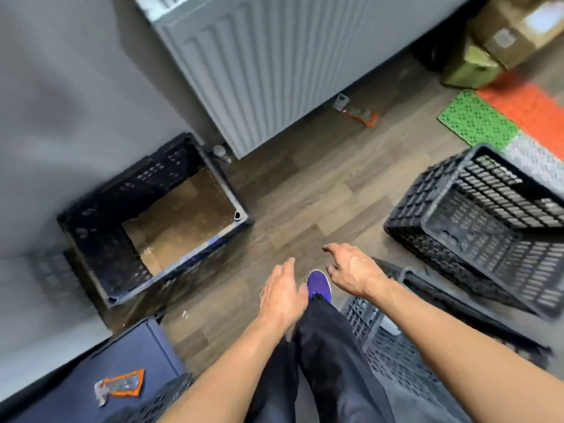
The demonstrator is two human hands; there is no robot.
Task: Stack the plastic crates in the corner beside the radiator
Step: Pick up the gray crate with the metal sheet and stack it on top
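Both hands, left (282,296) and right (351,270), hang open and empty between the black perforated plastic crate (146,218) by the white ribbed radiator (268,65) and a tilted dark grey lattice crate (488,221).

Upright black crate (146,215) cornered beside radiator (259,65)

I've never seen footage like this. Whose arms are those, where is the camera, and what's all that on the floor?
There is no machine here: a person wears a wide-angle camera on the head, looking down. The left hand and right hand are both open and hold nothing. Below them shows a purple shoe. On the wooden floor, one dark crate stands in the corner beside the white radiator. A grey crate lies tipped to the right, and another sits near the person's leg. Colourful mats lie farther off.
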